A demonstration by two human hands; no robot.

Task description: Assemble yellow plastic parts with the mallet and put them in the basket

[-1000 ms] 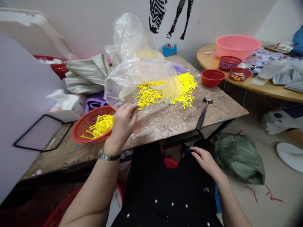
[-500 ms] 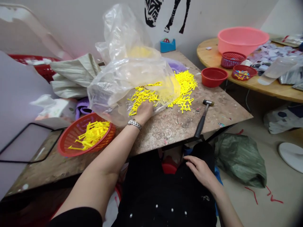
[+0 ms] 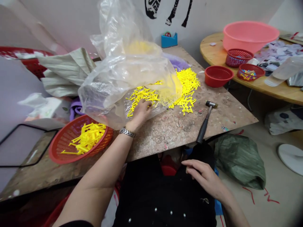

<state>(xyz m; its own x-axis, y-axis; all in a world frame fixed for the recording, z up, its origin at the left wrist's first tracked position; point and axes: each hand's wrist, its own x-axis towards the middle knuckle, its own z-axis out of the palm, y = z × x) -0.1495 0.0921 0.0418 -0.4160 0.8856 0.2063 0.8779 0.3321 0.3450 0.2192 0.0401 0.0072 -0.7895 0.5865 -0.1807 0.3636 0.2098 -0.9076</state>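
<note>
My left hand point(image 3: 142, 109), a metal watch on its wrist, is at the near edge of small yellow plastic pieces point(image 3: 139, 94) in the mouth of a clear plastic bag point(image 3: 106, 78). Its fingers are curled together; whatever they hold is hidden. More thin yellow pieces point(image 3: 188, 82) are heaped on the table to the right of the bag. A red basket point(image 3: 56, 148) at the left contains longer-looking yellow pieces point(image 3: 88, 138). Over my lap, my right hand point(image 3: 203, 173) is open and holds nothing, its fingers stretched out and the thumb apart.
A black-handled hammer point(image 3: 204, 123) lies near the front edge of the worn table point(image 3: 163, 132). Behind it are a red bowl point(image 3: 218, 77) and a blue tape dispenser point(image 3: 169, 40). A round wooden table point(image 3: 210, 47) bears a pink basin point(image 3: 249, 36). A green sack point(image 3: 240, 160) is on the floor.
My left hand has drawn back slightly to the left, and its fingers show more clearly at the yellow pieces. My right hand stays over my lap. The view has shifted a little.
</note>
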